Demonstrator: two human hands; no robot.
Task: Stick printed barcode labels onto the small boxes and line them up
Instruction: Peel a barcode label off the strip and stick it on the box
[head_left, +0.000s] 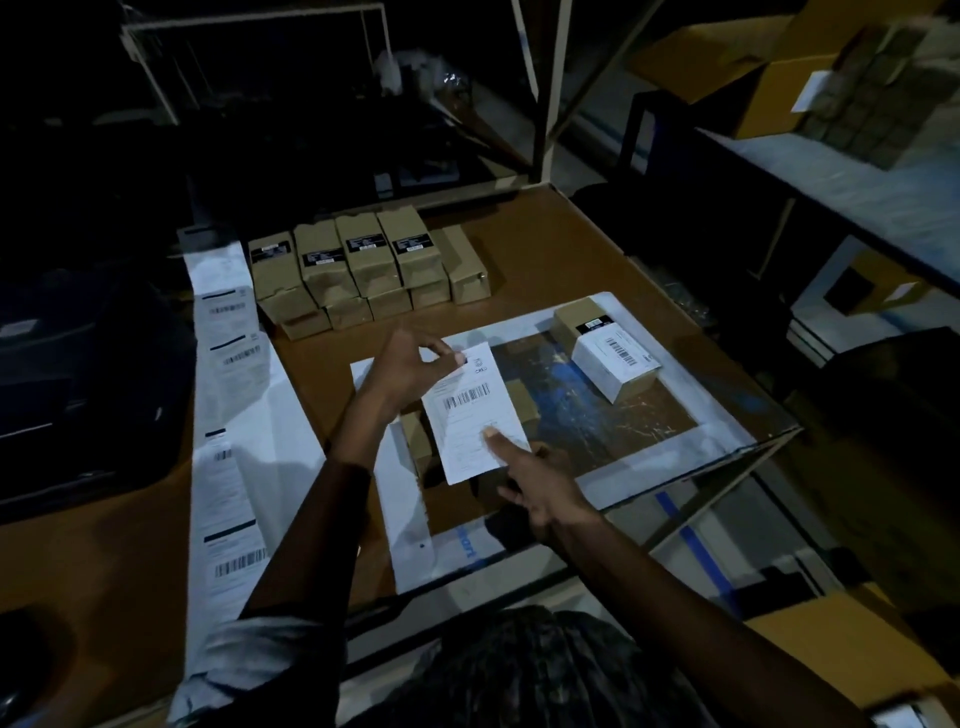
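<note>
Right hand (540, 486) forefinger pressing label (475, 410) low end | left hand (410, 371) pinching top corner | small box (418, 441) lying directly beneath (mostly hidden), long axes seemingly aligning

A brown counter (545, 244) carries a worn mat (587, 410) with a white border and a scratched blue and brown middle, lying toward its right edge. A dark machine (78, 374) sits at the counter's left edge. Beyond the far edge stand pale metal frame posts (553, 78) in deep shadow. To the right runs a shelf (852, 171) holding an open cardboard carton (779, 78) and a block of wrapped packs (872, 93). Another carton (852, 654) lies off the near right corner.
</note>
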